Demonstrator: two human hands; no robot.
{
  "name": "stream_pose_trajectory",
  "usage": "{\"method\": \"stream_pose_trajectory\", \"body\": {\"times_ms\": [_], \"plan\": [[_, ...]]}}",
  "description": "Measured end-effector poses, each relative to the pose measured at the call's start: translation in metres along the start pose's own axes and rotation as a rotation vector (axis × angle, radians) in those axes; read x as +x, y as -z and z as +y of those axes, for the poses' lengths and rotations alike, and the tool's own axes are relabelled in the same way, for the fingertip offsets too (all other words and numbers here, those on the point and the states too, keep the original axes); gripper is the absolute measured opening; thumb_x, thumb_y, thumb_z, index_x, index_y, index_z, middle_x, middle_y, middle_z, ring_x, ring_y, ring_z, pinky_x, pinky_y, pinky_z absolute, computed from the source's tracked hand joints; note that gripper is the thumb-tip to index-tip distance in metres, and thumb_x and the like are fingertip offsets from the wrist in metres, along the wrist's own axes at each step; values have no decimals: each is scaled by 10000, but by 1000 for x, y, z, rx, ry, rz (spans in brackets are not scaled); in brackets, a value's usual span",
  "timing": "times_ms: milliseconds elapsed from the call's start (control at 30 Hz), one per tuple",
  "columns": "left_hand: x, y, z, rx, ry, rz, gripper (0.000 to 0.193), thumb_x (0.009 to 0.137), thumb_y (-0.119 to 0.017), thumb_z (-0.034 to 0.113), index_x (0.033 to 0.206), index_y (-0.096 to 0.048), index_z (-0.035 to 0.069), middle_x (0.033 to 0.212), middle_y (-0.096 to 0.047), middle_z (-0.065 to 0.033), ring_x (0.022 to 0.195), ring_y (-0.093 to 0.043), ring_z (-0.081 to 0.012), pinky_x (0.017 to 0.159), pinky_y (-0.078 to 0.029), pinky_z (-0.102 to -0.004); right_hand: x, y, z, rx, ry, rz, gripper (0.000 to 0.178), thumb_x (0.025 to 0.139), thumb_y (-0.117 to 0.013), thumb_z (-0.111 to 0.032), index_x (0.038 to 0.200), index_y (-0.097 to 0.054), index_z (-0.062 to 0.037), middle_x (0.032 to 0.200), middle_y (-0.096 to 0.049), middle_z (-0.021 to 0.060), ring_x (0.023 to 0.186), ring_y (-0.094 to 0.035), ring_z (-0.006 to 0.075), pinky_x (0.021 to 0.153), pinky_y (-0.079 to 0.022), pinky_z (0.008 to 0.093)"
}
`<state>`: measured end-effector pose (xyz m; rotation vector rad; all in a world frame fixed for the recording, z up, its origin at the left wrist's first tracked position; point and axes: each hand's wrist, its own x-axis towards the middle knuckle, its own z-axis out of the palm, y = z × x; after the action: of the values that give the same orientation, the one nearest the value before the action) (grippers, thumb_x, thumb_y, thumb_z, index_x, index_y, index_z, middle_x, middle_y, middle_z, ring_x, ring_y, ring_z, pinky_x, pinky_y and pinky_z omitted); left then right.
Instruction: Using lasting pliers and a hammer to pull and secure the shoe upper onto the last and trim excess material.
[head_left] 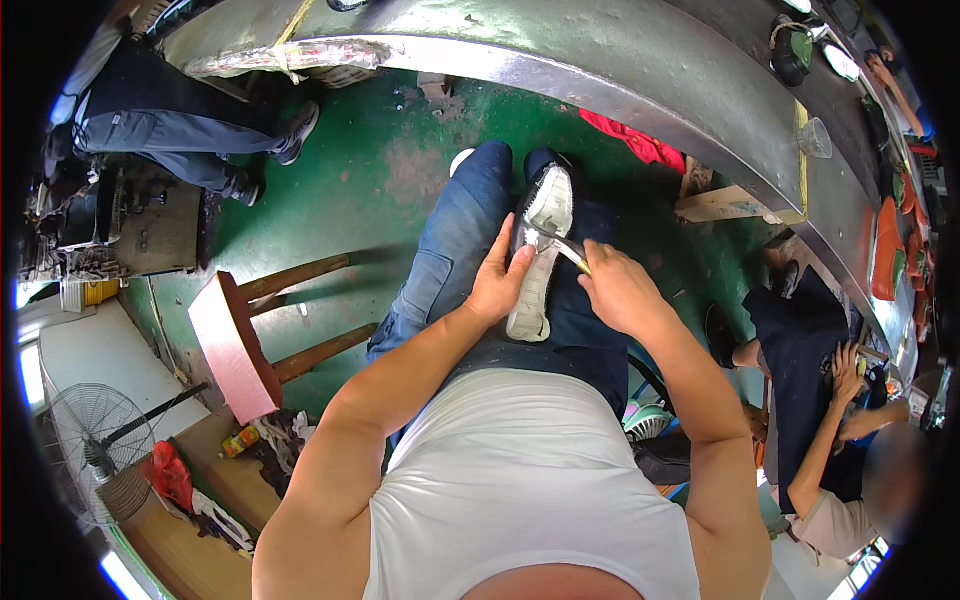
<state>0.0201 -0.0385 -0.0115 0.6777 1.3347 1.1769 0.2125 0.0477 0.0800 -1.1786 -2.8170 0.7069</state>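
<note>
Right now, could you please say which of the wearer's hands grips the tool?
The right hand grips the tool; the left hand holds the shoe instead.

No lettering, numbers or signs can be read anywhere in the frame. On the yellow-and-orange bottle, lower left, coloured patches are seen, too small to be made out as print. On the crinkled wrapping, upper left, faint reddish marks are noted; nothing can be deciphered.
</note>
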Motion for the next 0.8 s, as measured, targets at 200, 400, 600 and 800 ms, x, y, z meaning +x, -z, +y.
{"method": "stream_pose_trajectory", "body": {"times_ms": [200, 400, 600, 800], "plan": [[7, 3, 15, 708, -493, 60, 657, 1012, -531, 191, 1588, -220, 137, 1445, -448, -325, 1354, -465, -416, 1108, -390, -389, -9, -31, 5, 908, -431, -255, 245, 972, -600, -220, 1069, -635, 2, 811, -689, 96, 722, -686, 183, 603, -527, 329], [7, 12, 33, 956, -216, -120, 552, 1014, -458, 237, 1546, -319, 281, 1405, -419, -410, 1160, -564, -527, 1003, -477, -506, -4, -1, 30, 1117, -479, -410, 288, 1026, -527, -269, 995, -614, 4, 916, -695, 100, 685, -670, 164, 557, -542, 303], [-1, 0, 23, 906, -321, 3, 641, 1021, -464, 268, 1588, -178, 184, 1426, -431, -370, 1132, -579, -524, 1001, -476, -499, 40, -8, 20, 670, -297, -306, 419, 1049, -447, -341, 918, -590, 30, 707, -660, 109, 637, -663, 210, 630, -518, 365], [9, 15, 32, 685, 21, 61, 761, 984, -605, 316, 1547, -213, -15, 1366, -541, -311, 1301, -520, -411, 1061, -433, -417, -21, 18, 10, 615, -297, -484, 301, 965, -606, -301, 894, -599, -9, 716, -670, 128, 663, -675, 261, 633, -516, 386]]}}
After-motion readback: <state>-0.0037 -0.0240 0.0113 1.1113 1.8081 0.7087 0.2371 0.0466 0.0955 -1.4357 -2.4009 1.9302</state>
